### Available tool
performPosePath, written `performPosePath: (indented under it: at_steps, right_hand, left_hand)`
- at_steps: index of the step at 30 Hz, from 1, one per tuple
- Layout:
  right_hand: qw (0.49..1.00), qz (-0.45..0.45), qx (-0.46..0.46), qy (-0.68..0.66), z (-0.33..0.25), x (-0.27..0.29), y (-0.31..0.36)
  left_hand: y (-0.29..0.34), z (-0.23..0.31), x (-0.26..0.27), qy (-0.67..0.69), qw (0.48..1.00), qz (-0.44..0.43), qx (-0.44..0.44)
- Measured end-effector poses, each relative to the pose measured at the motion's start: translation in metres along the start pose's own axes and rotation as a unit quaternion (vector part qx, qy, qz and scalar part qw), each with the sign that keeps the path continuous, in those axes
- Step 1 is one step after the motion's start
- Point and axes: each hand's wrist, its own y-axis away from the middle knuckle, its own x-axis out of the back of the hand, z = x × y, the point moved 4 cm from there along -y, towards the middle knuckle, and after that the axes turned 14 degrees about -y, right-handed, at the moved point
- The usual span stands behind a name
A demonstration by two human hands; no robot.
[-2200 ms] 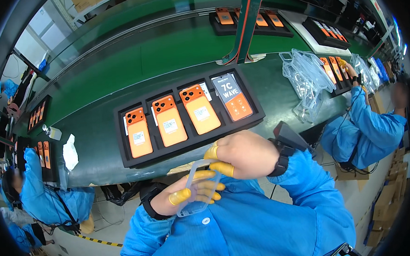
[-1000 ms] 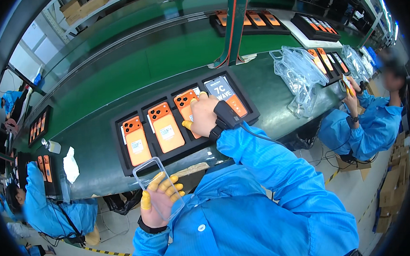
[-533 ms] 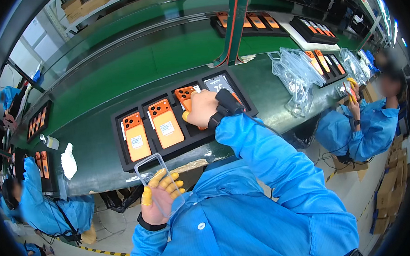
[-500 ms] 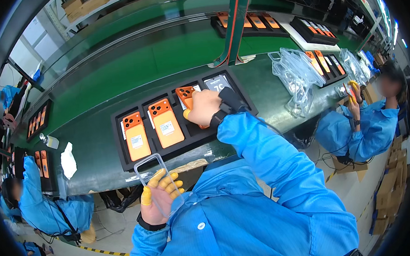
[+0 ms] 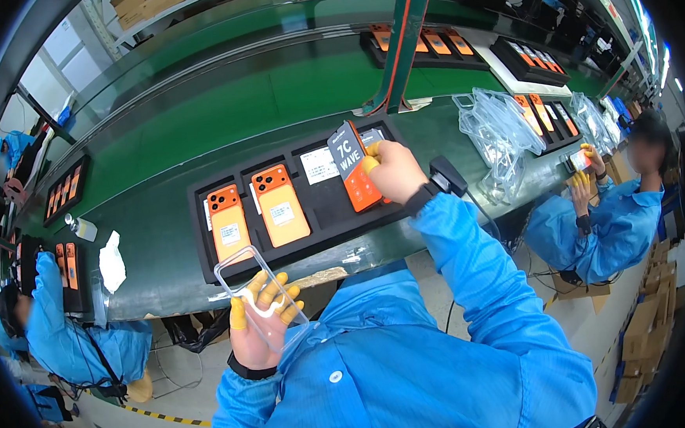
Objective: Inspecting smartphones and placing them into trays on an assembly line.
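Observation:
My right hand (image 5: 393,173) grips an orange phone (image 5: 355,170) by its right edge, with yellow finger cots on the fingers. The phone is tilted over the right part of a black foam tray (image 5: 323,224), its dark printed front towards me. At the near edge of the bench my left hand (image 5: 258,341), palm up, holds a clear phone case (image 5: 238,260) on its yellow-tipped fingers. Two orange phones, the left one (image 5: 230,229) and the middle one (image 5: 282,208), lie back up in the tray. A white labelled card (image 5: 320,166) shows in the slot beside them.
A pile of clear plastic cases (image 5: 499,142) lies to the right, beside another phone tray (image 5: 549,123). A green post (image 5: 404,45) rises behind my tray. Left stand a bottle (image 5: 84,228) and a white cloth (image 5: 112,262). Co-workers (image 5: 594,222) sit on both sides.
My right hand has lifted the third phone from its slot, moved right and turned it front side towards me. The left hand still holds the case, slightly lower.

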Motion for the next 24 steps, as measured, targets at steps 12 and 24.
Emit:
performPosePath:
  at_steps: [12, 24]
  right_hand:
    - [0.797, -0.335, -0.014, -0.502, 0.007, -0.065, 0.123]
    - [0.947, -0.219, 0.059, -0.228, -0.008, -0.066, 0.153]
  left_hand:
    - [-0.043, -0.010, -0.059, 0.000, 0.999, -0.040, 0.013]
    - [-0.032, -0.027, -0.053, 0.023, 0.998, -0.043, 0.036]
